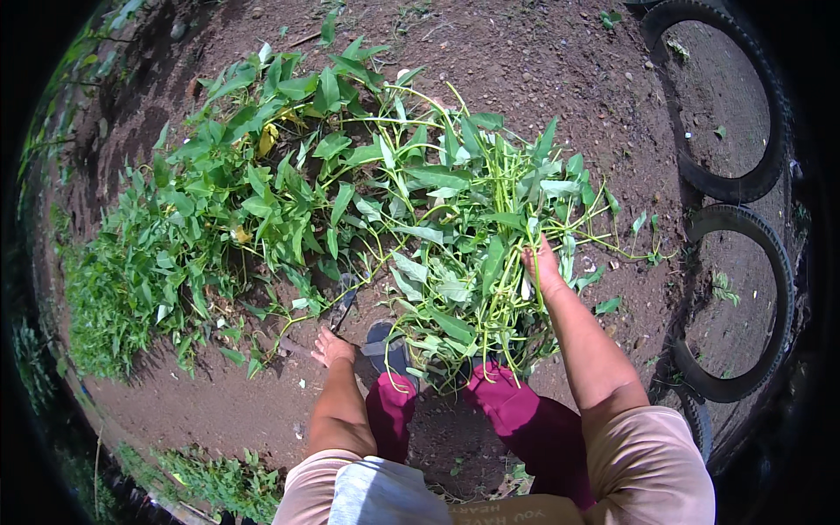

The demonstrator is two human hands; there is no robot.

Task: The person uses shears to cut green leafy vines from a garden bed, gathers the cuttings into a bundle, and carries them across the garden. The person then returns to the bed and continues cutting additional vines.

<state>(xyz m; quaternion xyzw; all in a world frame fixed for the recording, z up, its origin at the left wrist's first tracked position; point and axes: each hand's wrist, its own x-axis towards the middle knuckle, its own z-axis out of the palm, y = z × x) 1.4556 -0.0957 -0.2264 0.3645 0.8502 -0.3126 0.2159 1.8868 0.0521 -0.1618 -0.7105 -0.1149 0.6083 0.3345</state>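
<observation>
1. At far left, a dense bed of green vines (210, 210) with pointed, arrow-shaped leaves spread over brown soil (560, 79).
2. The left hand (335, 348) was low, just beyond the near edge of that growth, back uppermost, fingers reaching forward and partly spread. Its forearm rose from the lower edge, fairly straight. Whether the fingers had hold of anything beneath could not be told.
3. A dark sandal (385, 347) on the left foot stood just right of that hand, below maroon trousers (534, 420).
4. In the middle, in front of the legs, hung a loose bundle of leafy vine stems (492, 262), its pale stems splaying outward.
5. The right hand (546, 267) was closed around stems at the bundle's right side, its forearm slanting up and inward.
6. At far right, black tyres (781, 114) lay on the ground.
</observation>
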